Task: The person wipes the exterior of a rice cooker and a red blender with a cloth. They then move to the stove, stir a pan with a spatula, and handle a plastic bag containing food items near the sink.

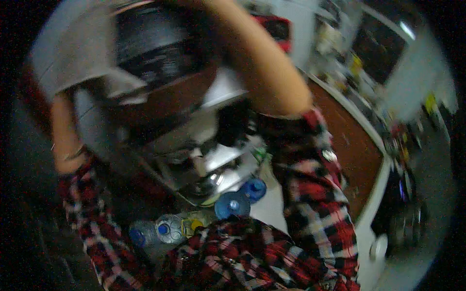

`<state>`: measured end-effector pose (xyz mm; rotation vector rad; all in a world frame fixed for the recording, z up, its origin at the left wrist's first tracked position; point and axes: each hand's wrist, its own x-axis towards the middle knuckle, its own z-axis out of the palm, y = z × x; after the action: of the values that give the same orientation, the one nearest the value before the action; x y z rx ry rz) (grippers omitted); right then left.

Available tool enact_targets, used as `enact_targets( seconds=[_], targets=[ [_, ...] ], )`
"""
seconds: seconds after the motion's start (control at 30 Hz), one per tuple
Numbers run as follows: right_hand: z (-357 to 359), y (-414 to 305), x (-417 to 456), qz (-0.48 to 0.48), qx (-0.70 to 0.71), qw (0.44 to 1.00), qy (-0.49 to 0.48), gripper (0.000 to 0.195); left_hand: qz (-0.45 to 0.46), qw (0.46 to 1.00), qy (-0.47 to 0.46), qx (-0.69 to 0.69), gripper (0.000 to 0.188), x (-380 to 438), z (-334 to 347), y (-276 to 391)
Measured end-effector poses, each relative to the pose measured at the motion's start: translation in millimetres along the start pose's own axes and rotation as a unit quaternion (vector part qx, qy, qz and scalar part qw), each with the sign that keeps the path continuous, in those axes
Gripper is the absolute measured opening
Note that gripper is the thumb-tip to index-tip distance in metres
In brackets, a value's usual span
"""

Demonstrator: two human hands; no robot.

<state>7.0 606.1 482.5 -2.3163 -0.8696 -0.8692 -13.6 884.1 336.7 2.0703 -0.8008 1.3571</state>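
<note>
Both of my arms are raised, in red, black and white plaid sleeves. My left hand is hidden behind a light grey panel (76, 43); only its forearm, with a thin bracelet (74, 152) at the wrist, shows below. My right forearm crosses the upper middle, and its hand lies past the top edge. Between the arms is a blurred dark object (156, 40) with a brown band (178, 92) under it. What either hand holds cannot be seen. Lower down, close to my body, stand large blue-tinted bottles (232, 206) and clear plastic bottles (170, 228).
Shiny metallic items (222, 178) lie beyond the bottles, too blurred to name. On the right is a brown panel or surface (349, 145) with a pale edge (378, 189). Cluttered small items (338, 80) line the far right side. A red and black object (278, 31) is at the top.
</note>
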Motion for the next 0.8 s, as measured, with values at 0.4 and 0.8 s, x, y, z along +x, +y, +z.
enact_targets(
  seconds=[0.4,0.8],
  targets=[
    [-0.5,-4.0,-14.1,-0.037,0.028,0.996,0.072,0.056,-0.147,0.961,-0.007,0.234,0.019,179.0,-4.5,-5.5],
    [5.7,-15.6,-16.5,-0.02,0.055,0.997,0.048,0.059,-0.13,0.934,-0.264,-0.202,0.025,183.4,22.8,-26.3]
  ],
)
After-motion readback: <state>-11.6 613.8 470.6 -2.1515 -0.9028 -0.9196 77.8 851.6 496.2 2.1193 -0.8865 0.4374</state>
